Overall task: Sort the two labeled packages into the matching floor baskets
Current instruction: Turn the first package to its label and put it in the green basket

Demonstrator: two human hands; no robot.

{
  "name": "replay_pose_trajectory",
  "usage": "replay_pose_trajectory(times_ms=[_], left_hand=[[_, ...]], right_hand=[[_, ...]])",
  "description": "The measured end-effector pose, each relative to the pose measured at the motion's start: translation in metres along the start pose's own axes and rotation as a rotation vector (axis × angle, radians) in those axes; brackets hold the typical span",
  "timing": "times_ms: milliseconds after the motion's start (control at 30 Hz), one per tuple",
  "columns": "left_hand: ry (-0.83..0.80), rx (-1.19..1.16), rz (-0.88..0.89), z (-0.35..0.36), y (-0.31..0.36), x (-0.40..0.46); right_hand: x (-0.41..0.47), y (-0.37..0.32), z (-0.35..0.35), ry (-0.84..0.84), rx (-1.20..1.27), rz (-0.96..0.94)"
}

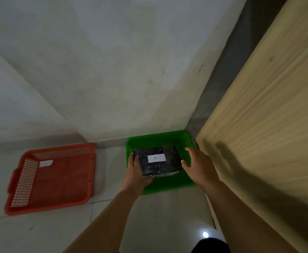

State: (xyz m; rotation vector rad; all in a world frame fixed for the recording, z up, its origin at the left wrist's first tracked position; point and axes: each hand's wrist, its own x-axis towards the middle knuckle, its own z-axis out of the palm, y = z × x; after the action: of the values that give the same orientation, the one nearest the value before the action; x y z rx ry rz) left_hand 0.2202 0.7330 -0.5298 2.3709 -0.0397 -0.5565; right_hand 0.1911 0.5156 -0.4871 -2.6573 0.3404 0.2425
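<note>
A black wrapped package (158,161) with a white label marked "A" sits over the green floor basket (167,185), inside its walls. My left hand (136,172) grips the package's left and near edge, thumb on top. My right hand (195,163) is at the package's right end with fingers spread, fingertips touching or just off it. An orange floor basket (58,179) lies to the left with a white label on its inner back wall; the letter on it is unreadable. The second package is not in view.
The green basket is wedged into the corner between the white wall (113,70) and a tall pale wooden panel (268,125) on the right. Light tiled floor (149,225) stretches between and in front of the baskets.
</note>
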Motion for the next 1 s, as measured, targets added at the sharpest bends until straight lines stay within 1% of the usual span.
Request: replay_pose_trajectory(times_ms=[100,233,367,533,667,867,1000], left_hand=[[0.003,0.035,-0.003,0.046,-0.029,0.039],[-0.011,-0.002,0.020,0.094,-0.057,0.073],[-0.021,-0.016,0.055,0.127,-0.070,0.095],[-0.014,-0.036,0.092,0.150,-0.075,0.110],[-0.010,-0.056,0.105,0.157,-0.075,0.128],[0.025,-0.078,0.133,0.169,-0.061,0.149],[0.046,-0.100,0.141,0.177,-0.051,0.157]], right_hand=[[0.029,0.033,0.048,0.007,-0.018,0.016],[0.057,0.071,0.096,0.023,-0.090,0.007],[0.073,0.098,0.127,0.018,-0.212,-0.043],[0.079,0.120,0.149,0.001,-0.346,-0.093],[0.079,0.129,0.158,0.044,-0.288,-0.081],[0.079,0.131,0.162,0.125,-0.118,-0.090],[0.080,0.134,0.161,0.170,-0.090,-0.096]])
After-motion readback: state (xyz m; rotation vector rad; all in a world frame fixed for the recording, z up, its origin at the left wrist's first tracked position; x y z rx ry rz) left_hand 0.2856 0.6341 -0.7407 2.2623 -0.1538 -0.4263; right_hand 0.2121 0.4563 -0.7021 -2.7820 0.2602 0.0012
